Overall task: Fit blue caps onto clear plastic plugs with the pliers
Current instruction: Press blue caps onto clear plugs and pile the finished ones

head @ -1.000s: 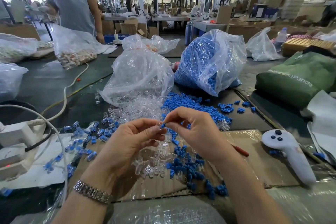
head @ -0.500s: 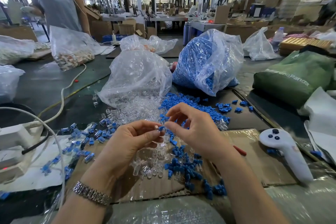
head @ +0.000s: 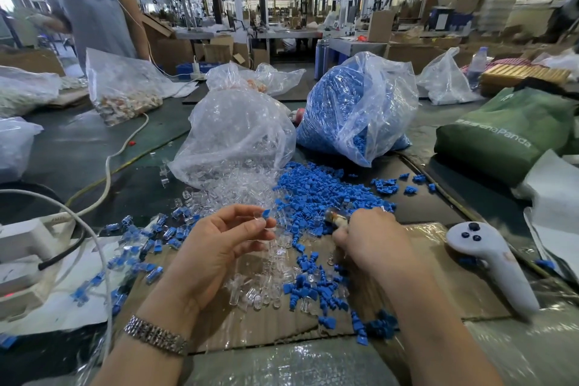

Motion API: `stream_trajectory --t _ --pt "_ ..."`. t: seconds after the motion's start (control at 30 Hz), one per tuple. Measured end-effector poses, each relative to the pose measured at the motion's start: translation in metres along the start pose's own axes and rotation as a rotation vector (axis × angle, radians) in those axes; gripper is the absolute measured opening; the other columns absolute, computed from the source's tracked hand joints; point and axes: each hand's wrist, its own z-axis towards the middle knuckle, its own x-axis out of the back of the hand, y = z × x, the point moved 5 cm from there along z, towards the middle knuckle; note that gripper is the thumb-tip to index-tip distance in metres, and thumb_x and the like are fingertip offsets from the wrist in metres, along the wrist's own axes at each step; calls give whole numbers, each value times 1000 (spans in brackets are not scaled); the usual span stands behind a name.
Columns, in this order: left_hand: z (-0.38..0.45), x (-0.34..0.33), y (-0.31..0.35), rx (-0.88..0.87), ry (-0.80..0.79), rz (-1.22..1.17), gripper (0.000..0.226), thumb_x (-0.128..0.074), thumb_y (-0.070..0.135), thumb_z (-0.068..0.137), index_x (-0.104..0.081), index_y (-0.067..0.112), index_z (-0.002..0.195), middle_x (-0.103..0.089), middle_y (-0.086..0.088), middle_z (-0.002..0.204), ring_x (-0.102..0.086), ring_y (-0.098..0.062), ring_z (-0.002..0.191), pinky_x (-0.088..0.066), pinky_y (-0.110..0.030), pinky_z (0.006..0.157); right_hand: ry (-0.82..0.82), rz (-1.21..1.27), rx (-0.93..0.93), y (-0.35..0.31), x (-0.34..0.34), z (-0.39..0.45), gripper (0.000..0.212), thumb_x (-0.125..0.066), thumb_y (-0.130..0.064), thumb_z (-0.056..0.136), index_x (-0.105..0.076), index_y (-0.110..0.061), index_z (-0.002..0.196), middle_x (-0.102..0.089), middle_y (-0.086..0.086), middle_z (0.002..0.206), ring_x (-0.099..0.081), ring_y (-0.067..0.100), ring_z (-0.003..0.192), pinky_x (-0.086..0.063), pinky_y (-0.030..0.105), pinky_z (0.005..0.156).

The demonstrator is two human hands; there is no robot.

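Cardboard-covered tabletop [head: 416,263] in a workshop, both hands low over scattered parts.

Left hand [head: 216,247], palm turned inward, pinches a clear plug with a blue cap [head: 265,215] between thumb and fingertips. Right hand [head: 372,238], knuckles up, curls round a blurred tool, likely the pliers [head: 336,217], just right of the plug. Under the hands lie loose clear plugs [head: 260,291] and blue caps [head: 319,291]. Beyond them a bag of clear plugs [head: 238,131] and a bag of blue caps [head: 354,110]. Right of the right hand lies a white controller [head: 492,263].
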Motion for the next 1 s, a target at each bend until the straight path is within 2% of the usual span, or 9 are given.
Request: stream_trajectory --t 0.13,0.23,0.3,0.4,0.5,0.6,0.77,0.9,1.0 --pt "0 2 1 4 34 -60 26 -74 8 81 -73 4 107 -72 -25 114 -74 -31 95 -61 -28 73 -4 333 -6 3 16 -3 30 -55 -26 96 -46 -15 70 -47 3 68 -53 24 61 -38 33 54" --pt "0 1 3 9 33 -102 20 -74 7 81 -77 8 101 -72 -24 114 -74 -30 96 -61 -28 72 -160 581 97 -4 24 -14 32 -60 -30 100 -50 -12 75 -54 5 72 -74 32 76 -50 35 63" --pt "0 0 4 8 33 -131 19 -75 7 80 -79 10 98 -73 -23 115 -75 -29 97 -61 -27 72 -352 773 160 -16 21 -23 33 -61 -33 101 -63 -2 94 -64 7 81 -76 27 80 -61 41 81" --pt "2 2 3 -8 61 -162 20 -77 7 78 -79 10 98 -74 -20 115 -75 -26 99 -60 -26 72 -589 959 228 -36 12 -36 28 -57 -22 103 -64 3 114 -72 11 93 -73 24 84 -62 40 82" --pt "5 4 2 -36 88 -170 21 -79 8 74 -81 14 93 -76 -15 109 -75 -22 97 -60 -26 72 -650 925 288 -49 7 -43 26 -56 -15 102 -60 8 114 -74 15 92 -74 27 85 -61 37 74" --pt "5 7 2 -58 85 -162 25 -83 12 69 -82 15 94 -77 -13 106 -75 -20 95 -60 -27 75 -652 849 320 -55 5 -48 15 -57 -16 101 -62 -2 102 -75 17 93 -74 30 88 -62 39 78" --pt "5 5 2 -65 73 -106 22 -76 7 76 -80 11 97 -76 -14 103 -74 -26 97 -61 -31 84 -668 811 331 -59 1 -48 15 -58 -19 101 -63 -5 101 -75 21 105 -76 27 92 -62 36 75" --pt "-2 -1 8 -71 59 47 32 -84 25 64 -81 19 96 -77 -13 105 -74 -28 101 -57 -39 93 -646 786 336 -56 -2 -46 21 -58 -22 100 -63 -2 104 -76 20 104 -75 32 96 -62 44 85" --pt "-5 -3 11 -77 60 125 31 -83 27 65 -80 19 95 -76 -15 107 -72 -32 106 -51 -44 97 -646 768 345 -55 -2 -45 18 -57 -22 101 -62 -5 99 -77 16 98 -76 32 94 -60 48 90"
